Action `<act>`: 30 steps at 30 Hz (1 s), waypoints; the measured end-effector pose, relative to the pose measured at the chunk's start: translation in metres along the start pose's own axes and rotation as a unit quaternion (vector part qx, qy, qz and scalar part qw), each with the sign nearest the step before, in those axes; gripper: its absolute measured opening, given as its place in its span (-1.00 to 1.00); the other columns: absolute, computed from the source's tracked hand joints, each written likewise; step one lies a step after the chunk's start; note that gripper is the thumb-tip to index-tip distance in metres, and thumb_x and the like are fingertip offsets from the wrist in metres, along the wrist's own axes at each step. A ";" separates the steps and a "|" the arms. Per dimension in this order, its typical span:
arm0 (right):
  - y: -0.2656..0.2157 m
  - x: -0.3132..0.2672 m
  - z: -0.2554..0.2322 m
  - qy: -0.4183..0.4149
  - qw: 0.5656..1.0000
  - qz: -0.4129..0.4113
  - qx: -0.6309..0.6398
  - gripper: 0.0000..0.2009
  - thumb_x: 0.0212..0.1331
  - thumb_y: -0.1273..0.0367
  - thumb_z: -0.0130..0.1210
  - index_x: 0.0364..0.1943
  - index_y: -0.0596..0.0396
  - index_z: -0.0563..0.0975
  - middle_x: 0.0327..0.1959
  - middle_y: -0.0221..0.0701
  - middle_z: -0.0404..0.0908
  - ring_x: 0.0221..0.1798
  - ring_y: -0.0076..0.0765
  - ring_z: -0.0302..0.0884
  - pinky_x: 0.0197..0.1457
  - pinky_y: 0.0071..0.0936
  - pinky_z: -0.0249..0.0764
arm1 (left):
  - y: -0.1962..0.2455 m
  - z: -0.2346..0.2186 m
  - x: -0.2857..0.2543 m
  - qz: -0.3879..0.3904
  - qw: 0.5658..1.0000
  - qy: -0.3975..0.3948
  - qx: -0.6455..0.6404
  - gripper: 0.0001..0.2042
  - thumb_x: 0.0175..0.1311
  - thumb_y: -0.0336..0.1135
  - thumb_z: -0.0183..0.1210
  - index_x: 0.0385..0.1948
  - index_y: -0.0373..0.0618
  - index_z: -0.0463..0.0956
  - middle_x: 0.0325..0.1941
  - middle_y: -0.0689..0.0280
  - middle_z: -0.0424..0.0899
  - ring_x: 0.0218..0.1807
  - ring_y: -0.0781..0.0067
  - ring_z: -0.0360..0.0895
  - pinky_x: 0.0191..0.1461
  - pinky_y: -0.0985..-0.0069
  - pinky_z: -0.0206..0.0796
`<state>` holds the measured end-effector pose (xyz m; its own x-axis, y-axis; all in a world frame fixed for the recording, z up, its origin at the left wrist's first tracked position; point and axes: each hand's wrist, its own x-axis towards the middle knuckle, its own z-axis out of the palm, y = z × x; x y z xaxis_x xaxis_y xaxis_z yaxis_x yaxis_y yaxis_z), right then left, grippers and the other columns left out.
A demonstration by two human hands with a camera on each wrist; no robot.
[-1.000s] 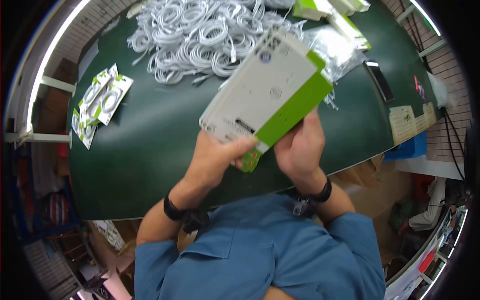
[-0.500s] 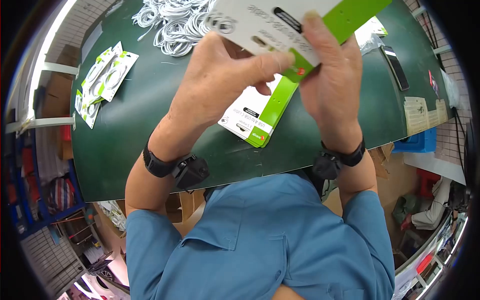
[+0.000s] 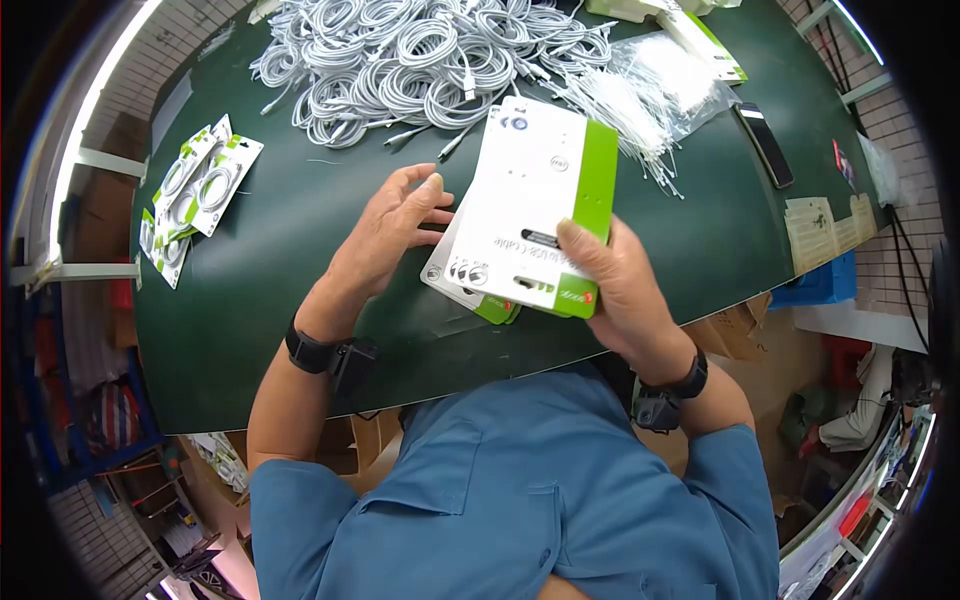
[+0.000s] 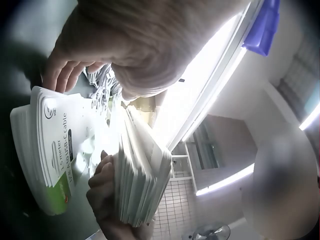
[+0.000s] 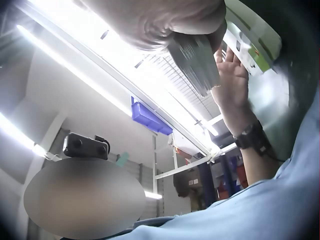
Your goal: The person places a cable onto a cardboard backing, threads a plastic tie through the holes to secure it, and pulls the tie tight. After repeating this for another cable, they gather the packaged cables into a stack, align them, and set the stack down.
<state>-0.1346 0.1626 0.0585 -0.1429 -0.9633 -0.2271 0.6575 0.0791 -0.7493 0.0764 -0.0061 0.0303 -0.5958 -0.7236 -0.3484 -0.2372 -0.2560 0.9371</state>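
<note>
"What had moved since half a second earlier?"

"The left hand (image 3: 380,235) had come off the thick stack of flat white-and-green printed cards (image 3: 545,190), and the stack had dropped lower, farther from the head camera."

"Who had hold of it, then?"

"The right hand (image 3: 630,285) alone. It gripped the near green edge, thumb pressed on the top face, so the stack lay in front of that hand and slanted off to its left."

"And the left?"

"Loosely open, fingers parted, gripping nothing that showed. The lower pile of matching white-and-green cards (image 3: 450,287) was just beyond its fingertips, on the dark green tabletop (image 3: 300,220). I couldn't tell whether they touched it."

"Anything farther off?"

"The heap of coiled pale grey cables (image 3: 420,45), ahead of both hands."

"Which step would you call it?"

"Handling the cards in batches, I'd judge, mid-way between squaring them and setting them down."

"What did the next move call for?"

"A steady right grip, I'd say, with the left fingers straightening the loose edges so nothing slid or fanned out."
</note>
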 end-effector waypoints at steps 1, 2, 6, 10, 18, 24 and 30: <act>0.005 -0.001 0.002 -0.001 1.000 0.011 -0.003 -0.48 0.48 0.29 0.27 0.34 0.35 0.38 0.25 -0.12 0.61 0.23 -0.26 0.69 0.32 -0.26 0.66 | 0.007 0.004 -0.002 -0.006 1.000 -0.015 -0.001 -0.23 0.59 0.13 0.10 0.48 -0.47 0.18 0.23 -0.08 0.62 0.24 0.20 0.61 0.27 0.27 0.51; 0.010 -0.002 0.005 0.007 1.000 0.020 0.003 -0.48 0.47 0.31 0.29 0.34 0.34 0.38 0.25 -0.12 0.61 0.23 -0.26 0.68 0.32 -0.26 0.66 | 0.012 0.007 -0.003 -0.012 0.999 -0.030 -0.003 -0.21 0.60 0.16 0.07 0.49 -0.47 0.17 0.23 -0.09 0.62 0.24 0.19 0.61 0.27 0.27 0.50; 0.023 -0.004 0.006 0.026 0.998 0.037 -0.041 -0.47 0.46 0.29 0.30 0.33 0.33 0.38 0.25 -0.14 0.61 0.25 -0.28 0.65 0.36 -0.29 0.60 | 0.016 0.006 -0.001 0.002 0.991 -0.064 0.118 -0.26 0.63 0.17 -0.02 0.52 -0.36 0.20 0.35 -0.07 0.55 0.36 0.14 0.55 0.35 0.20 0.45; 0.021 -0.006 0.004 0.014 0.993 0.044 -0.105 -0.44 0.48 0.24 0.29 0.34 0.36 0.37 0.24 -0.13 0.60 0.34 -0.28 0.57 0.45 -0.31 0.49 | 0.011 0.004 0.000 0.024 0.987 -0.061 0.149 -0.25 0.58 0.13 0.08 0.50 -0.38 0.22 0.29 -0.11 0.60 0.30 0.14 0.61 0.28 0.25 0.49; 0.007 -0.008 0.000 -0.016 0.971 0.115 -0.209 -0.41 0.48 0.21 0.26 0.35 0.39 0.36 0.24 -0.10 0.60 0.22 -0.24 0.68 0.22 -0.26 0.69 | 0.005 0.006 -0.004 0.036 0.986 -0.060 0.150 -0.21 0.49 0.06 0.27 0.46 -0.47 0.25 0.17 -0.21 0.68 0.13 0.08 0.73 0.20 0.30 0.56; -0.003 -0.011 -0.015 -0.013 0.980 0.139 -0.142 -0.34 0.39 0.18 0.31 0.40 0.37 0.36 0.27 -0.12 0.60 0.25 -0.25 0.67 0.29 -0.28 0.64 | -0.009 -0.004 -0.003 0.050 0.993 -0.045 0.092 -0.29 0.51 0.03 0.24 0.41 -0.45 0.32 0.12 -0.14 0.72 0.07 0.17 0.75 0.19 0.30 0.57; -0.043 -0.030 -0.053 0.017 0.993 0.005 -0.120 -0.29 0.32 0.15 0.36 0.38 0.40 0.39 0.27 -0.13 0.63 0.27 -0.26 0.64 0.40 -0.30 0.50 | 0.002 0.000 -0.007 0.043 0.979 -0.028 0.198 -0.32 0.34 -0.17 0.42 0.38 -0.43 0.38 -0.05 -0.02 0.77 -0.07 0.25 0.77 0.07 0.34 0.63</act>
<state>-0.1975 0.2014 0.0645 -0.1653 -0.9533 -0.2528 0.4647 0.1508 -0.8725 0.0803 -0.0018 0.0345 -0.6651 -0.6929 -0.2785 -0.4555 0.0809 0.8866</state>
